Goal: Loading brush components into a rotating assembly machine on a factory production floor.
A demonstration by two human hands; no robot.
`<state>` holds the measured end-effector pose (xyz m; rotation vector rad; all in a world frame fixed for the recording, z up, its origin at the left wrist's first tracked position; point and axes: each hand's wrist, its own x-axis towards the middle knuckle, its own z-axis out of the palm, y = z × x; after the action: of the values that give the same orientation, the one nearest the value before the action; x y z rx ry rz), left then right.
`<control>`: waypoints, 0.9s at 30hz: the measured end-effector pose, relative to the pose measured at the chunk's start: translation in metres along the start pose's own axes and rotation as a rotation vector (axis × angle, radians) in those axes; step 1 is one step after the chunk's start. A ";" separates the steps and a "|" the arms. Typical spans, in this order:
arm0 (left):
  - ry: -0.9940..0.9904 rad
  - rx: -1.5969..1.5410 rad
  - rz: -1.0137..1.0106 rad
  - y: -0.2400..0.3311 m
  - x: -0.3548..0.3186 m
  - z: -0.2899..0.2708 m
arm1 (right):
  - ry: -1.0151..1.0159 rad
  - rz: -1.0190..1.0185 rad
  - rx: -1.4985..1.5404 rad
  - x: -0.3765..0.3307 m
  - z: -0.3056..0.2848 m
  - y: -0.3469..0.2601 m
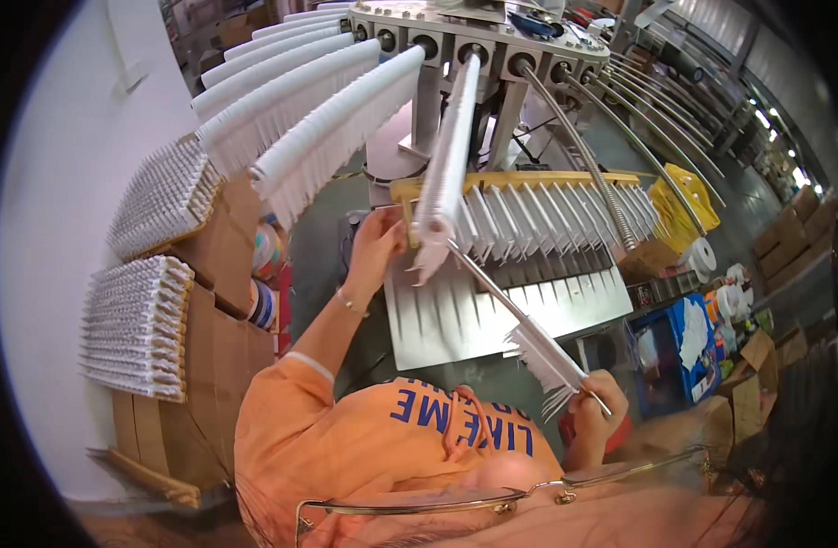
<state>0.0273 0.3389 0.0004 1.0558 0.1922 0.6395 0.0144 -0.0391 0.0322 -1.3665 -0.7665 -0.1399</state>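
My right hand (597, 406) is closed round the lower end of a thin metal rod (492, 285). White fringed material (540, 352) hangs along the rod's near part. The rod slants up to the near end of a white fringed roll (451, 155), which sticks out from the machine toward me. Beside that end, my left hand (380, 242) has its fingers bent together next to the end of a wooden rack (410, 189); what they pinch, if anything, is hidden. Rows of white fringed strips (519, 219) hang from this rack, above a metal sheet (456, 320).
The machine's round metal head (492, 36) carries several more white rolls (337, 123) on the left and bare spiral rods (579, 146) on the right. Spiky white bundles (136, 324) rest on cardboard boxes (218, 365) at left. A blue crate (666, 356) and yellow bag (684, 205) are at right.
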 end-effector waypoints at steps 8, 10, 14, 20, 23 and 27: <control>0.051 -0.026 0.088 -0.032 0.042 -0.008 | 0.174 -0.034 -0.381 -0.038 0.068 -0.051; 0.029 0.679 0.456 -0.039 0.051 -0.024 | 0.051 -0.154 -0.571 -0.037 0.072 -0.061; 0.002 0.818 0.405 -0.037 0.049 -0.024 | 0.042 -0.166 -0.696 -0.039 0.083 -0.081; -0.322 0.114 0.099 -0.044 0.047 0.000 | -0.042 -0.257 -0.885 -0.003 0.124 -0.095; -0.264 -0.027 -0.021 -0.034 0.040 0.008 | -0.013 -0.186 -0.800 0.013 0.145 -0.073; -0.285 -0.094 0.021 -0.032 0.027 0.017 | 0.065 0.047 -0.469 0.014 0.154 -0.046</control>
<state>0.0690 0.3311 -0.0144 1.0471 -0.0965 0.5051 -0.0619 0.0947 0.0788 -1.8126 -0.6695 -0.3408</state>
